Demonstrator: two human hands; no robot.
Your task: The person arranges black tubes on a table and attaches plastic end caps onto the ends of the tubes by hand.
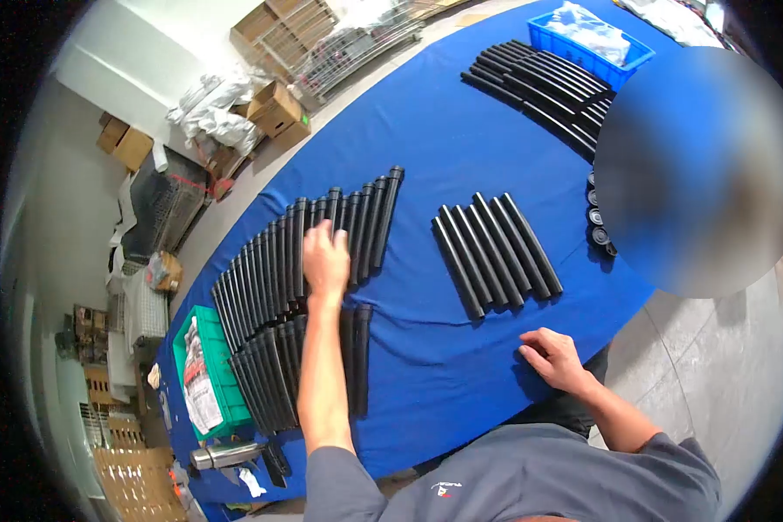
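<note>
My left hand [326, 263] is over the upper row of capped black tubes [274, 261] on the left of the table. Its thumb and fingers close around one black tube [334, 205], whose capped end stands slightly above its neighbours. A lower row of black tubes [265, 383] lies beneath my left forearm, which hides part of it. Close to the table's front edge, my right hand [555, 358] rests with thumb and fingers apart, holding nothing. Beyond it several black tubes [498, 254] without visible caps lie side by side at a slant.
The blue-covered table [418, 348] also bears a green crate [226, 370], a metal cylinder [226, 455] and, at the far right, more black tubes [539, 83] beside a blue basket [574, 43]. Round black parts [597, 228] sit near a blurred area. Cardboard boxes [278, 113] stand beyond.
</note>
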